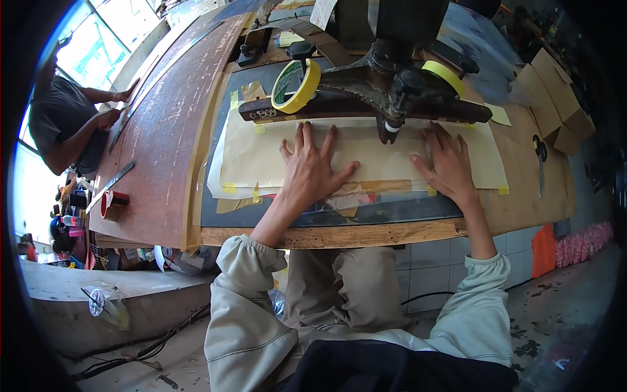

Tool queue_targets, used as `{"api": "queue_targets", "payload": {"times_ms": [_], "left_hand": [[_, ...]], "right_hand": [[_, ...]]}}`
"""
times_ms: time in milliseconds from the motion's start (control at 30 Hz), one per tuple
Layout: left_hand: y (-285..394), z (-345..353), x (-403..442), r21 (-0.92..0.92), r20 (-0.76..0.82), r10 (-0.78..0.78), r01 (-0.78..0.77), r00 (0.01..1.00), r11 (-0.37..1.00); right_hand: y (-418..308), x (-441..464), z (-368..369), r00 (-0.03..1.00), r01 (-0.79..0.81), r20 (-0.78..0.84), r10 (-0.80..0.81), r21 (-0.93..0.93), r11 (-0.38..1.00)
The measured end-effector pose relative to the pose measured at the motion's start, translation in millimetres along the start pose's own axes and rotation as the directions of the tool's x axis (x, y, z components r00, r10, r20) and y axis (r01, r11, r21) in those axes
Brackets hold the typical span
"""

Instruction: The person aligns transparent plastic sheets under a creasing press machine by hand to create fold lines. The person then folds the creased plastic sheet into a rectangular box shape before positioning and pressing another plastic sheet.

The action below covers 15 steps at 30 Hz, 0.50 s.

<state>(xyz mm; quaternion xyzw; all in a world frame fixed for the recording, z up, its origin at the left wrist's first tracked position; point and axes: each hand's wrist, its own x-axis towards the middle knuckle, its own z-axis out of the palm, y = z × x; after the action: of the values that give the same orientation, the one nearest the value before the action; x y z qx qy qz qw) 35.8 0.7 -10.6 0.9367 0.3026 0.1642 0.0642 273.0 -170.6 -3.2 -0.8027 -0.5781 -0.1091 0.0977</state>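
A cream-coloured sheet (379,157) lies on a dark board, with small yellow tape pieces along its edges. My left hand (308,162) rests flat on it left of centre, fingers spread toward a dark bar (359,111). On the right part of the sheet lies my right hand (449,163), also flat with fingers apart. Neither hand grips anything. Above the bar is a dark metal machine frame (356,80), with a white-tipped part (392,127) hanging between my hands. One yellow tape roll (309,85) hangs at its left, another (445,74) at its right.
Black-handled scissors (540,151) lie at the right, near an open cardboard box (552,98). A wooden strip (366,236) edges the table before me. At left are a metal ruler (112,184), a red container (113,204) and another person (62,121) working at the brown tabletop (166,124).
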Motion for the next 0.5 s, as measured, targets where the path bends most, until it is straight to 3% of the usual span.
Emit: {"api": "queue_targets", "payload": {"times_ms": [233,433,500], "left_hand": [[3.6,4.9,-4.6,0.088,-0.041,-0.027,0.030,0.999,0.996],[16.6,6.9,-8.0,0.013,-0.015,-0.094,0.094,0.995,0.995],[18.2,9.0,-7.6,-0.029,-0.020,-0.044,0.043,0.999,0.999]], "right_hand": [[4.2,-0.7,7.3,0.991,0.054,-0.123,-0.047,0.054,0.997],[1.9,-1.3,5.3,0.996,-0.002,-0.089,0.007,0.055,0.998],[2.6,-4.1,5.1,0.996,-0.025,-0.090,0.028,0.034,0.999]]}}
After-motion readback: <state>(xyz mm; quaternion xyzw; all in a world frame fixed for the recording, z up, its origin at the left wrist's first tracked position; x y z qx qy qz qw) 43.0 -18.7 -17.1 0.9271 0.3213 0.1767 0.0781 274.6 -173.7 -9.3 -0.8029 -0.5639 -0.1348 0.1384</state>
